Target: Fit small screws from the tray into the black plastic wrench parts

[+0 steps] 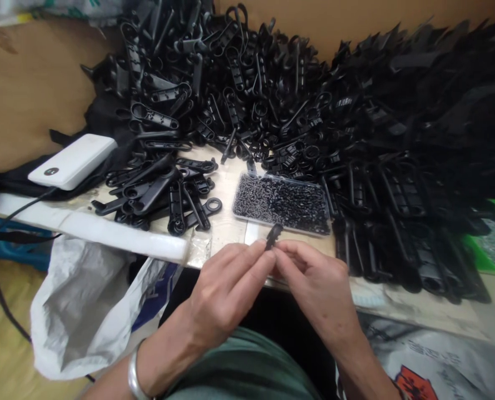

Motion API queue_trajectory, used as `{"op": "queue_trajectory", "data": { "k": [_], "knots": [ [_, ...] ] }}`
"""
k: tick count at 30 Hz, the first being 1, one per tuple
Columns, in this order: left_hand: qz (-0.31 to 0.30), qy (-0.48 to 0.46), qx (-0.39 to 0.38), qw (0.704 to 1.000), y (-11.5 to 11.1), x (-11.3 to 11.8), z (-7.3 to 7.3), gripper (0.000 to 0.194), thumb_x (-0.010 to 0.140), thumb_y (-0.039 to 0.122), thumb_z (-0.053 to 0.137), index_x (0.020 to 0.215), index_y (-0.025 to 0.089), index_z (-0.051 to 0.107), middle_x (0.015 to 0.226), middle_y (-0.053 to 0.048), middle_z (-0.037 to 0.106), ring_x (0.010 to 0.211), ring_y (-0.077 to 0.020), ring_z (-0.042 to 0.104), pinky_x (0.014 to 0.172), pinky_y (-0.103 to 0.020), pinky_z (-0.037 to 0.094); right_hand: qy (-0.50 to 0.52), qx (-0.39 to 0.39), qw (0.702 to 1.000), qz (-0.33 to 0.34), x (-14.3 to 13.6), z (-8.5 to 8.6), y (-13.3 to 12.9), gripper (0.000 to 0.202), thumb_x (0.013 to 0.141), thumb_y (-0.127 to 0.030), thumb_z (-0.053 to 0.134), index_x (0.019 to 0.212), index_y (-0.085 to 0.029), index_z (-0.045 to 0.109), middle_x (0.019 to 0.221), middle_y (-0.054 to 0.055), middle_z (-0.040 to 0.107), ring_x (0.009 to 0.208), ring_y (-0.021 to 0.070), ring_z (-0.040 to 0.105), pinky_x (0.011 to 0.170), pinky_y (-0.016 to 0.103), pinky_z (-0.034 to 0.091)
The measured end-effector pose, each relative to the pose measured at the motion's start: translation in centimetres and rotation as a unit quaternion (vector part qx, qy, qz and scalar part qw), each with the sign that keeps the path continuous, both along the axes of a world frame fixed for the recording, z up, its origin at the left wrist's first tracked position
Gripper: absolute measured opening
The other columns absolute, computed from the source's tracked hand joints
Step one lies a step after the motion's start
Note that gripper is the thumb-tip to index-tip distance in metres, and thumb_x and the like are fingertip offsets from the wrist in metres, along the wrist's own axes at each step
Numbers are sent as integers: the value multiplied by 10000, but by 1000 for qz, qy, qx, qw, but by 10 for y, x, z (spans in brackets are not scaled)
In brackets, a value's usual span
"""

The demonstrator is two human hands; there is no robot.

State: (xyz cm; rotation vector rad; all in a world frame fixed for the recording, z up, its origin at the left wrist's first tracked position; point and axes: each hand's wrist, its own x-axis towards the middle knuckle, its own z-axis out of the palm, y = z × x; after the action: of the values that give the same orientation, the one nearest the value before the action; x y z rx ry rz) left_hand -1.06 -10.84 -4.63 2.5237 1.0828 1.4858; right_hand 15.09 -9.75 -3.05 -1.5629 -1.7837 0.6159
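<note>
Between my fingertips, just in front of the table edge, is a small black plastic part [274, 236] with a notched side. My left hand [226, 286] pinches it from the left. My right hand [314, 283] meets it from the right, thumb and forefinger pressed together at its lower end; whether a tiny piece is in that pinch is hidden. Right behind my hands lies a clear shallow box [235, 214] full of tiny dark and metallic pieces. To the left of the box is a small pile of black plastic handle-like parts [159, 191].
A large heap of black plastic parts [230, 72] covers the back, with more long parts [397, 222] on the right. At left lie a white power bank [74, 161] with a cable and a white foam strip [118, 230]. A green tray [480, 261] stands far right; a white sack [80, 305] hangs below left.
</note>
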Motion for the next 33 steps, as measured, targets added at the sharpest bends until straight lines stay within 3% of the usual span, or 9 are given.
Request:
{"op": "queue_trajectory", "data": {
  "k": [3, 6, 10, 13, 16, 19, 23, 28, 33],
  "knots": [
    [-42, 100, 56, 993, 3, -6, 7, 231, 879, 55, 505, 1072, -3, 617, 1092, -239, 663, 947, -268, 645, 761, -404, 565, -13, -1, 999, -29, 6, -1, 0, 126, 866, -267, 571, 812, -207, 668, 723, -2, 716, 604, 148, 674, 609, 233, 518],
    [-68, 188, 78, 977, 9, -12, 7, 206, 885, 62, 493, 1018, 5, 640, 1088, -212, 674, 961, -267, 643, 790, -388, 560, 8, -12, 998, -67, 16, -4, -3, 138, 867, -308, 584, 857, -203, 674, 710, -2, 707, 580, 142, 670, 615, 234, 532],
    [-87, 201, 77, 973, 12, -19, 1, 177, 887, 67, 504, 994, 25, 639, 1085, -189, 681, 985, -250, 636, 829, -365, 558, 35, -20, 993, -108, 28, -6, -8, 146, 849, -343, 625, 847, -205, 674, 613, -28, 667, 543, 126, 652, 595, 215, 527],
    [-41, 110, 29, 993, 9, -20, -3, 214, 870, 33, 517, 1060, 52, 616, 1080, -180, 674, 1008, -239, 624, 856, -378, 546, 29, -25, 991, -125, 36, -6, -8, 171, 844, -359, 629, 876, -202, 687, 646, -16, 682, 541, 134, 645, 587, 233, 528],
    [35, 20, -55, 998, 6, -23, -5, 288, 844, 30, 573, 1116, 127, 588, 1019, -107, 683, 951, -187, 630, 855, -351, 532, -24, -19, 994, -101, 44, -4, -5, 177, 861, -334, 604, 925, -202, 703, 753, 7, 710, 598, 151, 654, 676, 280, 536],
    [109, 79, -91, 987, 6, -26, -4, 258, 842, 118, 625, 1094, 164, 592, 1026, -79, 686, 963, -211, 605, 869, -391, 485, -79, 9, 996, -37, 46, -4, -1, 170, 887, -264, 564, 949, -194, 706, 886, 25, 716, 754, 171, 671, 804, 301, 517],
    [189, 160, -57, 967, 10, -19, 3, 145, 858, 190, 622, 1002, 177, 626, 1154, -97, 654, 1048, -285, 538, 876, -468, 361, -139, 59, 988, 39, 38, -7, 4, 193, 908, -190, 522, 1006, -162, 687, 1011, 53, 686, 918, 191, 647, 876, 309, 480],
    [94, 213, -88, 969, 21, 18, 8, 161, 916, 109, 477, 903, 184, 620, 857, -24, 643, 831, -193, 515, 832, -428, 287, -195, 48, 979, 46, 30, -12, 10, 168, 909, -155, 514, 934, -160, 681, 900, 53, 660, 824, 196, 643, 807, 324, 483],
    [40, 251, -163, 953, 34, 40, 2, 204, 919, 96, 460, 773, 163, 586, 763, -18, 580, 826, -194, 464, 839, -446, 239, -148, 47, 987, 51, 33, -13, 12, 142, 898, -140, 531, 895, -170, 670, 886, 33, 654, 823, 176, 624, 783, 295, 463]
  ]
}}
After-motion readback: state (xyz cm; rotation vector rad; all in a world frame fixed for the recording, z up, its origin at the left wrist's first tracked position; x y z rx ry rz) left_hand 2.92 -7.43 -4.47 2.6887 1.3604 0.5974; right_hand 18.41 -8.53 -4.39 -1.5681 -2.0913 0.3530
